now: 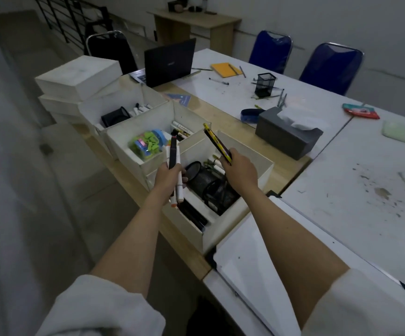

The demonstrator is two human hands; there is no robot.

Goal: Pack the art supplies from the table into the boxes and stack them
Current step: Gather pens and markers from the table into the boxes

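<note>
Am seeing left hand gripping bundle of white-and-black markers, right hand clutching yellow-black pencils above nearest open white cardboard box; judging 3 boxes part-filled, loose pens beside black mesh pen cup remaining.

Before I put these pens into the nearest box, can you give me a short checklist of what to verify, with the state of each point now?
1. Left hand grips the markers firmly: ok.
2. Right hand holds the yellow and black pencils: ok.
3. Nearest box is open: ok.
4. Free space in that box: not ok, two mesh cups lying on their sides and dark pens fill most of it.
5. Middle box as an alternative: cannot tell, the jar of clips hides part of its floor.
6. Loose pens remain by the upright mesh cup: not ok.
</note>
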